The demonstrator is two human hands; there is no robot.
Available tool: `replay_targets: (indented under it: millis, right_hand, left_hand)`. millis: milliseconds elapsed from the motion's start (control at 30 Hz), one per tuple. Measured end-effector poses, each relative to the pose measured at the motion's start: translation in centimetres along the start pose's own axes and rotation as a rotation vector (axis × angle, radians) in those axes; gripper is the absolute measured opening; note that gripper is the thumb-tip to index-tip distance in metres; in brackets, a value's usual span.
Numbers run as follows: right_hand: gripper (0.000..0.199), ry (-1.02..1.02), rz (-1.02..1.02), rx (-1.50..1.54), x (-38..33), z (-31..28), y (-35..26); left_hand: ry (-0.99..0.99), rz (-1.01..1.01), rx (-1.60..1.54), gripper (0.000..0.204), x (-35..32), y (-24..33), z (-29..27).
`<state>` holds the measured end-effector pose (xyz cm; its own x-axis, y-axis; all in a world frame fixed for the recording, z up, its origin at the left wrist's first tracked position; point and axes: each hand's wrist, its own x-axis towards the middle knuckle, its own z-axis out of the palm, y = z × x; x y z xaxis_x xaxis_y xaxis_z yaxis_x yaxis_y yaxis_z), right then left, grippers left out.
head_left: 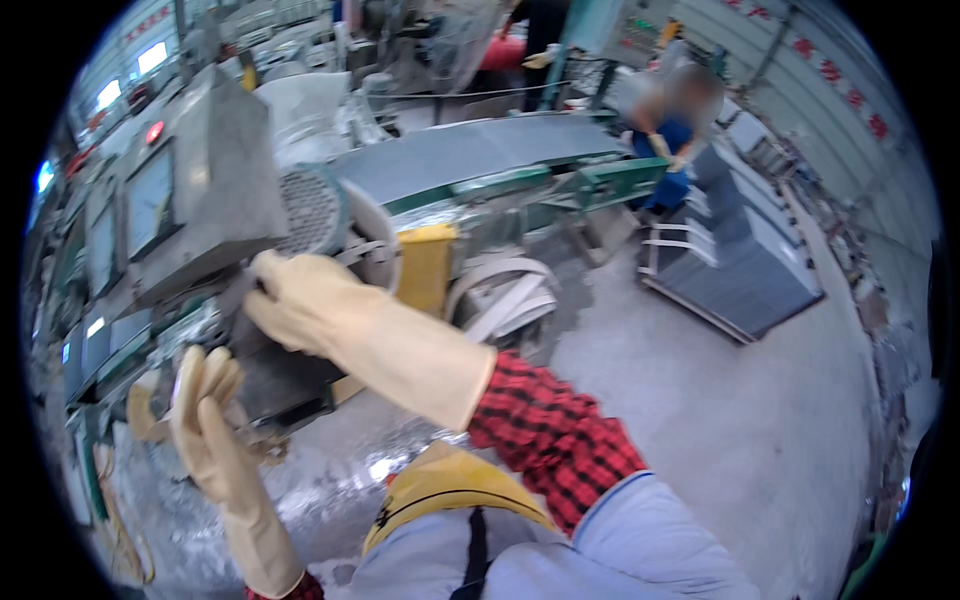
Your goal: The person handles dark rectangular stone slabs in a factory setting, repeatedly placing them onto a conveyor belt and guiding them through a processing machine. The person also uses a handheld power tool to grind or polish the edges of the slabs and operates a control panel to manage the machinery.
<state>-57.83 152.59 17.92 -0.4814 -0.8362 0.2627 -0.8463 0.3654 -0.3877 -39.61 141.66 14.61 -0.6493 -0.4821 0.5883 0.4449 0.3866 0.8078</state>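
Dark slab (285, 375) is seen at the lower front of a grey machine (215, 185), directly under the right hand (300, 300), which is closed over its top edge; the exact grip is hidden by the glove. The left hand (205, 415) is held open with fingers spread, just beside the slab's left end, and whether it touches cannot be told. Both hands are covered by long, pale yellow leather gloves; a red and black checked sleeve (550, 435) is seen on the right arm. The slab looks flat, smooth and dark grey. A round perforated motor cover (310, 212) is set behind it, beside a grey conveyor belt (470, 155). Stacked dark sheets (740, 265) lie well apart on the floor. Another person is blurred beyond.
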Motion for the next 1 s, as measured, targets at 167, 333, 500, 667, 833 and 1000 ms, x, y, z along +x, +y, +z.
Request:
replay_targets:
  millis: [167, 333, 500, 667, 833, 1000]
  right_hand:
    - [0.033, -0.197, 0.148, 0.212, -0.8, -4.3, -2.1]
    - [0.037, -0.373, 0.377, 0.421, -0.9, -6.5, -3.1]
    - [0.029, -0.301, 0.162, 0.299, -1.0, -3.9, -2.9]
    - [0.021, 0.400, 0.270, 0.506, 0.0, 3.4, -3.7]
    - [0.020, 0.207, 0.265, 0.572, -2.0, -0.2, -3.1]
    - [0.026, 0.344, 0.213, 0.684, -0.6, 2.1, -2.4]
  left_hand:
    - [0.025, 0.015, 0.040, 0.048, 1.5, 0.6, -0.2]
    - [0.084, 0.159, 0.178, 0.049, 3.6, 2.9, 1.8]
    - [-0.223, 0.136, 0.355, 0.043, 6.9, 3.7, 4.6]
    - [-0.609, -0.060, 0.419, 0.037, 10.1, 4.8, 8.9]
    - [-0.788, -0.027, 0.606, 0.036, 11.4, 4.2, 8.1]
    - [-0.513, -0.051, 0.543, 0.041, 9.5, 3.5, 9.2]
